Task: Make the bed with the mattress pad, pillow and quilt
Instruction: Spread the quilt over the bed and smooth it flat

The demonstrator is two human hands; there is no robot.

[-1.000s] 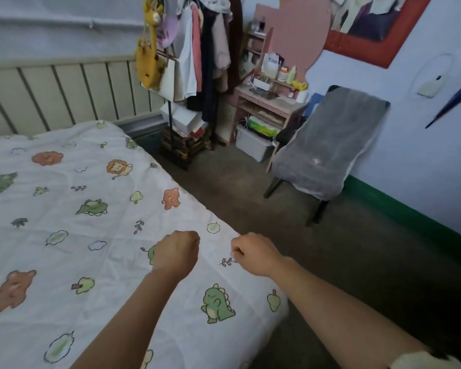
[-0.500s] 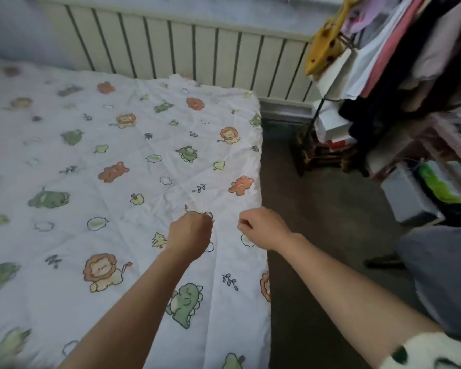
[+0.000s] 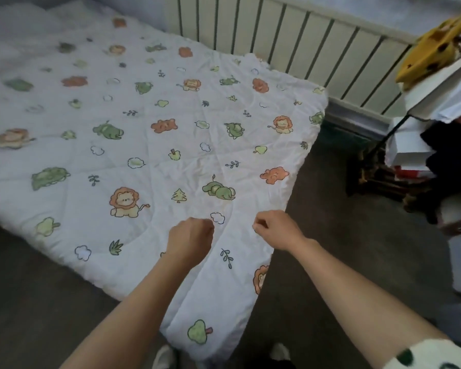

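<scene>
At bedside — left hand (image 3: 190, 241), right hand (image 3: 276, 230) grip quilt (image 3: 157, 155).

Head view, wide-angle. Set high above the near corner of the quilt (image 3: 171, 145), facing forward and down along it toward the slatted panel (image 3: 304, 41) behind. Close range: forearms enter from the bottom edge, left hand (image 3: 190, 239) and right hand (image 3: 277, 230) at lower centre. Floor (image 3: 343, 222) on both sides.

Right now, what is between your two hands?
Just a strip of the white quilt, with a little cloud drawing on it. The left hand and right hand both grip the quilt. The head view shows this.
</scene>
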